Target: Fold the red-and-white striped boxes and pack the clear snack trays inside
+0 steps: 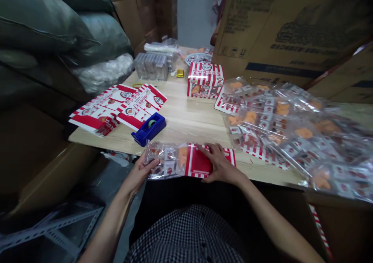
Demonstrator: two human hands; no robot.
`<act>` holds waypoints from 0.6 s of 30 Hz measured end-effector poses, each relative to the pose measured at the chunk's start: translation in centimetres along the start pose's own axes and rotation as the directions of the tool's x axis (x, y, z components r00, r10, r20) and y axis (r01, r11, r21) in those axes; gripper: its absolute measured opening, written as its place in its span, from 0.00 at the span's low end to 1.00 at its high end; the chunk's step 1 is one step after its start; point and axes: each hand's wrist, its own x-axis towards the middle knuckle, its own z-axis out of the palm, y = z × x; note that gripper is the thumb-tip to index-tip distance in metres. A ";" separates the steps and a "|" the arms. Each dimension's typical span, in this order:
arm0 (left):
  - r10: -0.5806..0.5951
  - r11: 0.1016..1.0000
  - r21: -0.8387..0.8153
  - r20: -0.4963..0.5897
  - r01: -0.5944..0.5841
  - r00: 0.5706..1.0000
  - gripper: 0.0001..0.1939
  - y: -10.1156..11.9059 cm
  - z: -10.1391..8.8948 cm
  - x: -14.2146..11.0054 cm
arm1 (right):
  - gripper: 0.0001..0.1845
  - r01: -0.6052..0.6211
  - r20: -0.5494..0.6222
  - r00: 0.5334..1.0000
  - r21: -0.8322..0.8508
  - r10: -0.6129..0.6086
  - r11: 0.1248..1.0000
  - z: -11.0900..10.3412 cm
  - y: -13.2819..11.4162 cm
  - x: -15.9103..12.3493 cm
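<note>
At the table's front edge lies a clear plastic pack (170, 162) with an orange piece and small printed packets inside. My left hand (145, 168) grips its left end, thumb on top. A red-and-white striped card box (196, 160) covers the pack's right part; whether the pack is inside it or under it, I cannot tell. Spread over that box, my right hand (220, 164) presses on it with fingers apart. Just beyond the pack sits a blue tape dispenser (149, 129) with a roll in it.
Flat striped boxes (107, 103) are stacked at the left. An assembled striped box (205, 80) stands at the back, near clear plastic cases (151, 66). Many filled plastic packs (279, 127) heap across the right side. A large carton (268, 33) rises behind them.
</note>
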 end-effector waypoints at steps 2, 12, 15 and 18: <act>-0.014 1.000 0.003 0.025 0.014 1.000 0.46 -0.1 -0.3 0.1 | 0.71 -0.004 -0.007 1.000 0.014 0.004 1.000 0.1 0.2 -0.1; -0.030 0.993 0.122 0.158 0.011 0.987 0.45 0.6 0.8 1.6 | 0.72 0.012 0.042 0.999 0.044 -0.013 0.999 -0.2 -0.3 0.3; 0.031 0.985 0.166 0.060 -0.040 0.998 0.48 -0.1 2.9 2.0 | 0.72 -0.006 0.035 0.999 0.040 0.005 0.999 -0.2 -0.5 0.4; 0.146 0.922 0.367 -0.046 -0.119 0.988 0.49 0.0 3.7 2.0 | 0.72 -0.025 0.010 1.000 0.039 0.025 0.999 0.0 -0.4 0.4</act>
